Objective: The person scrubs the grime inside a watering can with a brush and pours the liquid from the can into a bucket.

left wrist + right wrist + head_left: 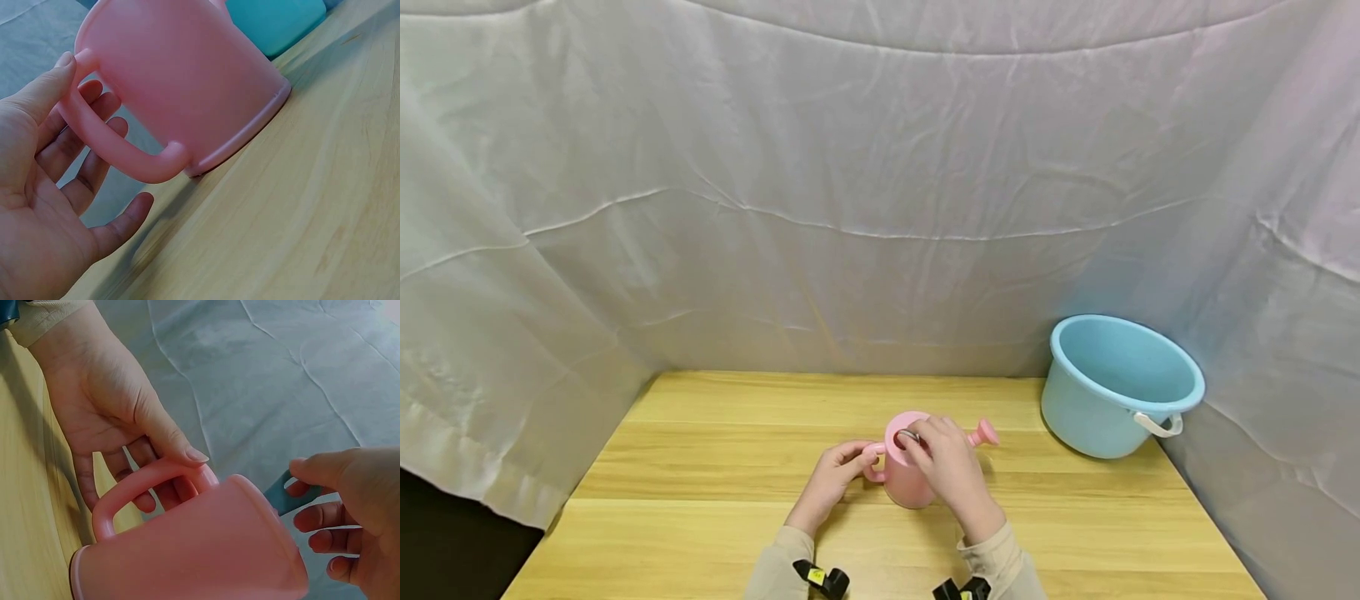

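Pink handle (119,150) pinched by the fingers (110,104) of the left hand (837,475), a grey loop (286,501) by those of the right hand (951,467) at its top, a can (910,485) stands upright on the bench (715,433), left of a blue bucket (1086,417).

From where I stood, the right hand (951,467) hid the root of the spout (987,432), and the grey-blue piece (284,502) it pinched lost its lower end in the pink watering can's (907,485) opening. The left wrist view cut off the can's top and the blue bucket's (281,25) upper part. Any print on the yellow label (816,576) was too small to read.
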The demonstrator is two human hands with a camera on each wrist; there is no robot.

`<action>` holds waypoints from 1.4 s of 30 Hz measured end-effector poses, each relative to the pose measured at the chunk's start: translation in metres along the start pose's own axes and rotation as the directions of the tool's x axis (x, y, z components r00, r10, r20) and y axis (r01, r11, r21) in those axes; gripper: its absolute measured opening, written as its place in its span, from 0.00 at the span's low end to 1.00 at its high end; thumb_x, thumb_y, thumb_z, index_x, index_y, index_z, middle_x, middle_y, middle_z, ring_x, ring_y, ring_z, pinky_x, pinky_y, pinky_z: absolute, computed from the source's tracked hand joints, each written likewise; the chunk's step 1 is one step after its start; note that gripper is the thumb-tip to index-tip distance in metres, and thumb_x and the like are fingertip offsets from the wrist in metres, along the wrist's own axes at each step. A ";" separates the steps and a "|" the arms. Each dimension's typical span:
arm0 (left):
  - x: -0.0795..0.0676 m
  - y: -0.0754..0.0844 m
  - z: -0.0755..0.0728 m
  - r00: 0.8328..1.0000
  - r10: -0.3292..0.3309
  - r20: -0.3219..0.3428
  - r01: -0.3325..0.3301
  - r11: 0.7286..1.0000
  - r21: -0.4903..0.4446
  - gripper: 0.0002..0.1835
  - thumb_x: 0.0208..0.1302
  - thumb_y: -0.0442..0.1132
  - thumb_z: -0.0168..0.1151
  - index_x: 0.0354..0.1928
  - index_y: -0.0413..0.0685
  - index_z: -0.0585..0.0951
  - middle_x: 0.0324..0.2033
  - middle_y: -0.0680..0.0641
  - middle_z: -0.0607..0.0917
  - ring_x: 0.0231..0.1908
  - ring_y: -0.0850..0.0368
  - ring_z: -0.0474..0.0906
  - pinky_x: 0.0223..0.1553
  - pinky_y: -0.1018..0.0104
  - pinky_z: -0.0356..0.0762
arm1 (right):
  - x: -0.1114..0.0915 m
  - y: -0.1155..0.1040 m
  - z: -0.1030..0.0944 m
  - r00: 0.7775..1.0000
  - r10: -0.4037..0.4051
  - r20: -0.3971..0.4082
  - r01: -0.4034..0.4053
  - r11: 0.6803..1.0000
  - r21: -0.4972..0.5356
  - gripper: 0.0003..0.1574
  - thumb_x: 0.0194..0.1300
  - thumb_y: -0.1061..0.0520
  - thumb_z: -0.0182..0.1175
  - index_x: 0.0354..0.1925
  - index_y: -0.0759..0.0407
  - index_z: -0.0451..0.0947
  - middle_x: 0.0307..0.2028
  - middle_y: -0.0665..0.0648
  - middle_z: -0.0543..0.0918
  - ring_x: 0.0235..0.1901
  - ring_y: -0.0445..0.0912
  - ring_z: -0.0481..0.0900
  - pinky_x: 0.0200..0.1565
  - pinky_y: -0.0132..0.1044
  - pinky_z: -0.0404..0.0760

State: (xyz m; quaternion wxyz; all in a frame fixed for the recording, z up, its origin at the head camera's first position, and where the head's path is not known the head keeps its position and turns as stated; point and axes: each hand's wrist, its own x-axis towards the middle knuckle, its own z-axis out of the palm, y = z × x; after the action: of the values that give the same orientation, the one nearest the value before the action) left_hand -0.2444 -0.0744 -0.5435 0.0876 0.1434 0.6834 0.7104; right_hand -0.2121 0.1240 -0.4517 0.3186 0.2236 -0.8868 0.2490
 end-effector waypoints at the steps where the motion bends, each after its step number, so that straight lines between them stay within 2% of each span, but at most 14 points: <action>1: 0.000 0.000 0.000 1.000 0.001 -0.001 -0.001 1.000 0.001 0.17 0.69 0.47 0.59 0.52 0.44 0.83 0.31 0.26 0.81 0.43 0.45 0.85 0.54 0.68 0.78 | 0.000 0.000 0.000 1.000 -0.010 -0.005 0.010 1.000 -0.005 0.04 0.57 0.55 0.69 0.29 0.49 0.82 0.25 0.45 0.81 0.26 0.41 0.71 0.31 0.32 0.70; 7: 0.000 0.000 0.000 1.000 0.014 0.000 -0.014 1.000 0.007 0.16 0.69 0.46 0.59 0.52 0.43 0.82 0.30 0.28 0.82 0.42 0.43 0.86 0.54 0.67 0.78 | 0.001 -0.002 -0.002 0.999 -0.047 -0.015 0.046 0.998 -0.031 0.04 0.59 0.56 0.68 0.29 0.49 0.81 0.26 0.45 0.82 0.27 0.42 0.72 0.32 0.35 0.72; 12: 0.000 0.000 0.000 1.000 0.006 -0.005 -0.006 1.000 0.012 0.16 0.68 0.46 0.60 0.52 0.44 0.83 0.30 0.29 0.82 0.43 0.46 0.85 0.53 0.68 0.78 | 0.002 -0.004 -0.006 0.997 -0.060 -0.042 0.058 0.998 -0.029 0.04 0.60 0.58 0.67 0.29 0.52 0.81 0.27 0.47 0.83 0.27 0.43 0.74 0.33 0.36 0.74; 16: 0.000 0.000 0.000 1.000 -0.008 -0.009 0.008 1.000 0.010 0.16 0.68 0.47 0.60 0.51 0.45 0.83 0.31 0.28 0.82 0.42 0.47 0.85 0.54 0.69 0.78 | 0.004 -0.007 -0.009 0.993 -0.071 -0.099 0.071 0.997 -0.007 0.04 0.60 0.59 0.67 0.29 0.54 0.81 0.27 0.48 0.83 0.29 0.44 0.76 0.33 0.35 0.76; 22: 0.000 -0.001 0.000 1.000 -0.003 -0.009 0.003 1.000 0.021 0.16 0.68 0.47 0.60 0.51 0.45 0.83 0.30 0.29 0.82 0.42 0.46 0.86 0.54 0.68 0.78 | 0.007 -0.009 -0.013 0.974 -0.094 -0.205 0.110 0.992 0.069 0.07 0.57 0.64 0.68 0.26 0.57 0.79 0.24 0.49 0.80 0.27 0.43 0.75 0.31 0.32 0.73; 26: 0.000 0.000 0.001 1.000 -0.015 -0.014 0.015 1.000 0.015 0.16 0.68 0.48 0.61 0.50 0.48 0.84 0.30 0.30 0.83 0.42 0.47 0.86 0.54 0.68 0.78 | 0.008 -0.010 -0.015 0.967 -0.104 -0.232 0.124 0.990 0.073 0.08 0.56 0.65 0.68 0.26 0.58 0.78 0.23 0.50 0.80 0.27 0.42 0.75 0.30 0.31 0.73; 34: 0.000 -0.001 0.000 1.000 -0.015 -0.018 0.016 1.000 0.018 0.17 0.68 0.48 0.60 0.51 0.47 0.83 0.31 0.29 0.83 0.47 0.49 0.83 0.55 0.68 0.77 | 0.006 -0.009 -0.010 0.976 -0.122 -0.181 0.125 0.992 0.002 0.07 0.56 0.62 0.69 0.26 0.56 0.79 0.22 0.48 0.79 0.26 0.42 0.73 0.29 0.31 0.72; 42: 0.000 -0.001 0.001 1.000 -0.018 -0.012 0.018 1.000 0.007 0.17 0.68 0.47 0.60 0.52 0.44 0.82 0.31 0.26 0.82 0.45 0.45 0.84 0.54 0.69 0.77 | 0.002 -0.007 -0.003 0.997 -0.057 -0.049 0.055 0.997 -0.045 0.07 0.61 0.58 0.67 0.27 0.52 0.78 0.25 0.47 0.80 0.27 0.44 0.74 0.32 0.36 0.75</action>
State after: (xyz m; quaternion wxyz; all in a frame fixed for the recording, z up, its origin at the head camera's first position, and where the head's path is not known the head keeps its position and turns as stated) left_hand -0.2445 -0.0738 -0.5442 0.0892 0.1332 0.6877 0.7081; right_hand -0.2086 0.1204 -0.4459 0.3525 0.2350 -0.8771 0.2261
